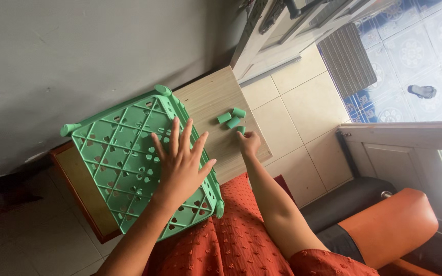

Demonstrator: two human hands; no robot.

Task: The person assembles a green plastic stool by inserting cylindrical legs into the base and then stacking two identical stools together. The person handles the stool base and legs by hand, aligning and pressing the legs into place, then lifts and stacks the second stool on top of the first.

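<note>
At the left of the frame a green plastic lattice shelf panel (129, 168) lies flat across a small wooden table (216, 97), its lower corner hanging over the table edge toward the person's lap. Short corner posts stick out at its upper edge. The left hand (180, 163) rests palm-down at the centre of the picture, fingers spread wide on the lattice, holding nothing and only pressing the panel in place.

Just right of it, on bare wood near the table's right-hand edge, sit three small green tube connectors (231, 118), close together and apart from the panel. The right hand (249, 143) is narrowed to a pinch around a fourth small green connector piece (241, 131), just below the loose ones.

At the far right, tiled floor, a striped mat (346, 59) and an orange chair (395, 220) fill the frame.

The risks look modest: the panel overhangs the edge, so it could tip toward the lap if the left palm lifts. The loose connectors lie near the table's edge and are round, so a nudge from the right wrist could roll them onto the tiles.
</note>
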